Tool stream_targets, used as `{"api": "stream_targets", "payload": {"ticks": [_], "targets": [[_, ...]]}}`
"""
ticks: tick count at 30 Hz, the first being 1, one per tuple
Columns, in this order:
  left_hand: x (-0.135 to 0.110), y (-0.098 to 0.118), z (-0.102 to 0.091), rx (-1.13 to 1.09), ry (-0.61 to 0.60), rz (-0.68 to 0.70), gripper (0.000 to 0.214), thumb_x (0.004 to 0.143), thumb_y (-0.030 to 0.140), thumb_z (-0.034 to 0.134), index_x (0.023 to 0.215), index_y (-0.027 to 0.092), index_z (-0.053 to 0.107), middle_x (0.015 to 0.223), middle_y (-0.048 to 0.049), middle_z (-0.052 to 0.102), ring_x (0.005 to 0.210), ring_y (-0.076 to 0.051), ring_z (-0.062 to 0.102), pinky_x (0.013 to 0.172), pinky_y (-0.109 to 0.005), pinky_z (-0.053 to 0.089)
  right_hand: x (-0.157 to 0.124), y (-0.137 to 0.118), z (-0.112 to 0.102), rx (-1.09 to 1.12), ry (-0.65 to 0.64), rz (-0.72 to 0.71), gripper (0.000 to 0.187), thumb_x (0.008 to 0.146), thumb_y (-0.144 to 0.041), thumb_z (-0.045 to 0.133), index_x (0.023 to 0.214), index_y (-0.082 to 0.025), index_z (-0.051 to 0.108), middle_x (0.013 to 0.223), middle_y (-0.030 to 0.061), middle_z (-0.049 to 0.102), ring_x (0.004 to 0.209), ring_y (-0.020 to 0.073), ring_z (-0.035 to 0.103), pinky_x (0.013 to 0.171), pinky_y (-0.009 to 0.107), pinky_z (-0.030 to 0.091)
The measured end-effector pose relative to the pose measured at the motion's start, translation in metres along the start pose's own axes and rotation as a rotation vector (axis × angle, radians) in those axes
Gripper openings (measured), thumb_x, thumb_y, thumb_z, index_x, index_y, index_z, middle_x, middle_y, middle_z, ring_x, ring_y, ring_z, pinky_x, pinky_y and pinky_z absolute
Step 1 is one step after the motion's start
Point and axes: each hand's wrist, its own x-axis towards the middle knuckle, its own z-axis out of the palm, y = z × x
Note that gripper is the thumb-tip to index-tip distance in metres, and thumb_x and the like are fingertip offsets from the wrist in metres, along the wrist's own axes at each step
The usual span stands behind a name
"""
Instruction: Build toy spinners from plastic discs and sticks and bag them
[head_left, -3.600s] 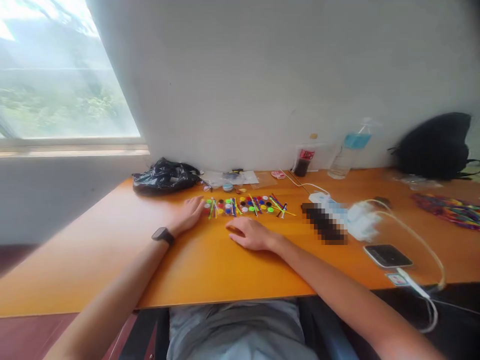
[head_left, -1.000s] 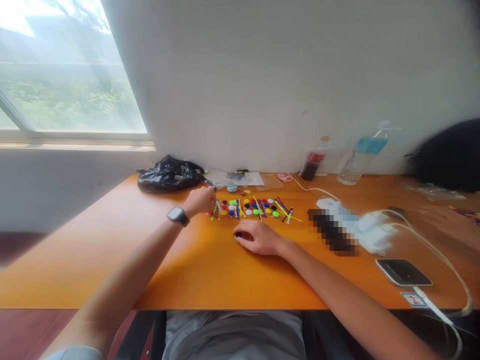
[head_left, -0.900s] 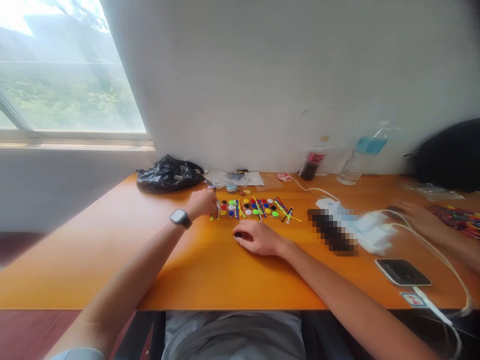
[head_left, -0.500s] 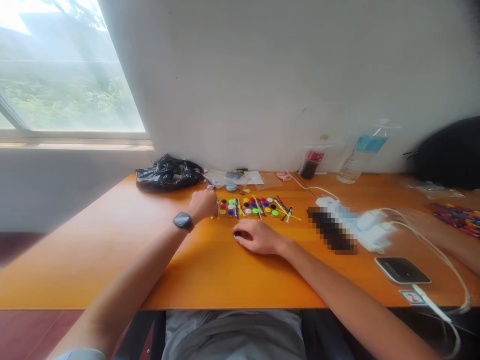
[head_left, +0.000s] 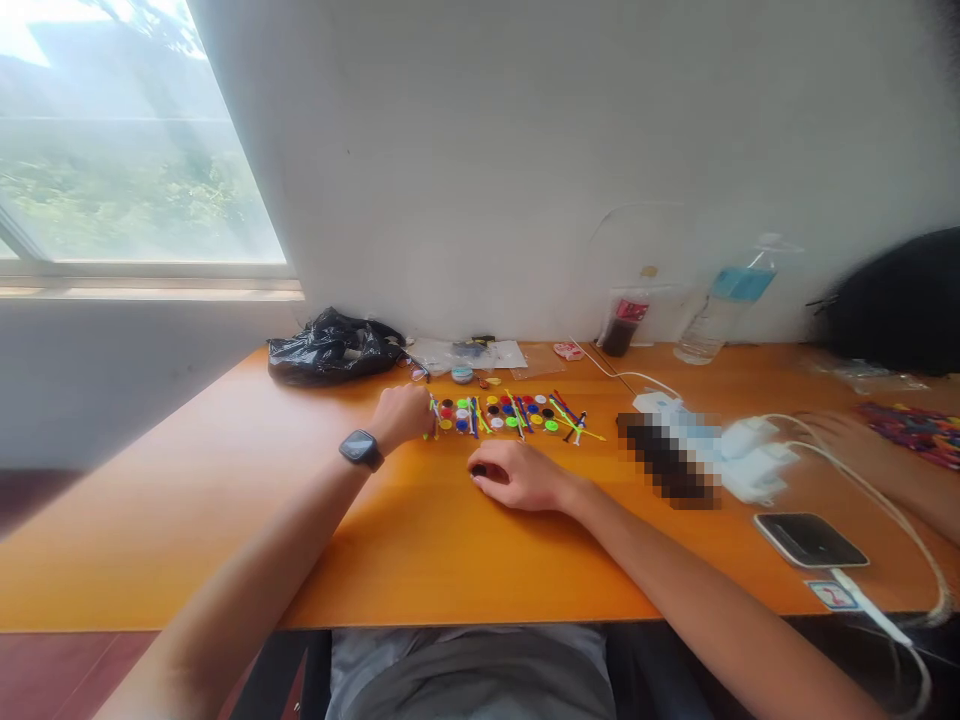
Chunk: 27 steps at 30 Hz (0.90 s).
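Note:
My left hand (head_left: 405, 412), a watch (head_left: 361, 449) on its wrist, is curled at the left end of a group of small coloured plastic discs (head_left: 495, 408) and thin plastic sticks (head_left: 474, 416). Its fingertips are hidden, so what they hold does not show. Nearer to me, my right hand (head_left: 529, 476) rests on the table with thumb and fingers closed round a small black disc (head_left: 478, 471). The discs lie in short rows with bundles of sticks between them. At the right end several sticks (head_left: 574, 420) lie crossed.
A black plastic bag (head_left: 334, 347) sits at the back left of the wooden table (head_left: 187, 520). To the right are a power strip (head_left: 679, 425) with cables, a phone (head_left: 810, 540), bottles (head_left: 705, 325) and another person's hand (head_left: 840, 440) by coloured pieces (head_left: 915, 432).
My left hand has shifted very slightly left, and the view has tilted a little. My right hand keeps its place with the black disc. The other person's hand has moved slightly.

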Motion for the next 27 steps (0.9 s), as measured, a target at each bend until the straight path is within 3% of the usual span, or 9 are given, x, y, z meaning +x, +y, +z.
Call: {"api": "stream_targets", "payload": {"ticks": [13,27], "targets": [[-0.005,0.002,-0.007,0.045,-0.026,0.027,0.021,0.083,0.027,0.059,0.084,0.018,0.078,0.084,-0.0142,0.074,0.084,-0.032,0.074,0.070,-0.035,0.047,-0.001,0.001,0.000,0.036,0.010,0.004,0.013,0.093,-0.018,0.062,0.102,-0.020,0.072,0.096,0.0048,0.073,0.082,0.0179,0.063,0.075,0.027,0.044],[-0.009,0.004,-0.012,0.033,0.085,0.073,0.024,0.084,0.031,0.058,0.082,0.019,0.078,0.081,-0.0123,0.075,0.080,-0.030,0.073,0.065,-0.033,0.044,-0.003,0.003,0.000,0.037,0.003,0.043,0.010,0.090,-0.019,0.065,0.097,-0.019,0.071,0.088,0.0038,0.071,0.076,0.0160,0.060,0.069,0.026,0.043]]}}
